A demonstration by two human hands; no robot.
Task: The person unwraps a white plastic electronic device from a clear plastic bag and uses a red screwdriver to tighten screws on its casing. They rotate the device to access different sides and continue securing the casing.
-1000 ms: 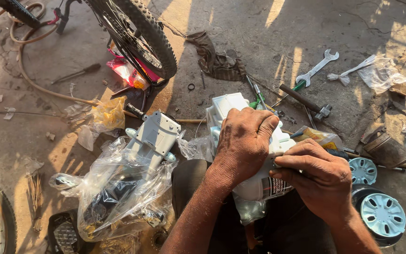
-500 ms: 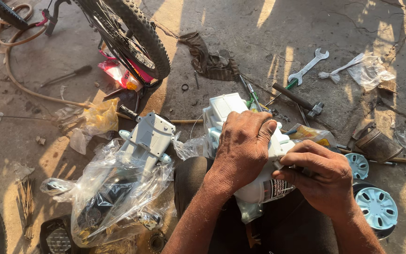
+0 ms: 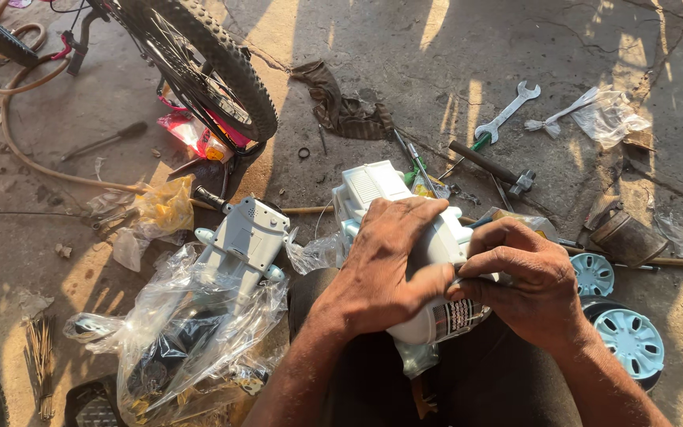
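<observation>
A white plastic bike part (image 3: 381, 194) with a striped sticker near its lower end rests on my lap. My left hand (image 3: 381, 265) lies over its middle and grips it. My right hand (image 3: 527, 281) pinches at its right side, fingers curled against the plastic near the sticker. What the right fingers hold is hidden. A matching pale grey plastic piece (image 3: 243, 241) lies on crumpled clear bags (image 3: 183, 340) to my left.
A bicycle wheel (image 3: 215, 71) stands at the upper left beside a hose (image 3: 33, 158). A spanner (image 3: 507, 115), hammer (image 3: 488, 166), screwdrivers (image 3: 413, 158) and rag (image 3: 341, 107) lie ahead on the concrete. Two small teal-hubbed wheels (image 3: 626, 336) sit at my right.
The view has tilted slightly, so the wheel and tools sit lower in frame. Both hands stay on the white part with only small finger shifts.
</observation>
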